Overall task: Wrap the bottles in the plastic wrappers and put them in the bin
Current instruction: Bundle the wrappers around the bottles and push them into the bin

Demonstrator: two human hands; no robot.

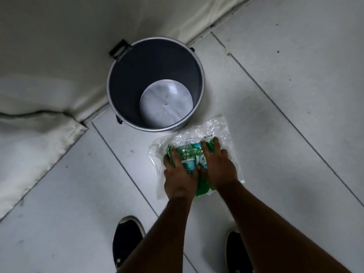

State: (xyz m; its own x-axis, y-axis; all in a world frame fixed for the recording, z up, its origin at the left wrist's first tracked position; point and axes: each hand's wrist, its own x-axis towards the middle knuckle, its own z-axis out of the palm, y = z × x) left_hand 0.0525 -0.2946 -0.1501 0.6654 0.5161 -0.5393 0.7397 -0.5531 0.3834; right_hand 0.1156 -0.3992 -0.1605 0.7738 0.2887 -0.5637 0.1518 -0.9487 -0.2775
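Observation:
Green plastic bottles (188,153) with teal labels lie on the floor on a clear plastic wrapper (214,130) that bears a barcode sticker. My left hand (178,174) grips the left side of the bottles. My right hand (217,164) presses flat on their right side, fingers spread toward the barcode. Both hands hide much of the bottles. The grey round bin (118,75) stands just beyond the wrapper, with nothing inside but its pale bottom.
White padded mats (39,75) line the left and back, touching the bin. The pale tiled floor (295,85) stretches to the right. My two dark shoes (126,239) stand at the bottom edge, either side of my arms.

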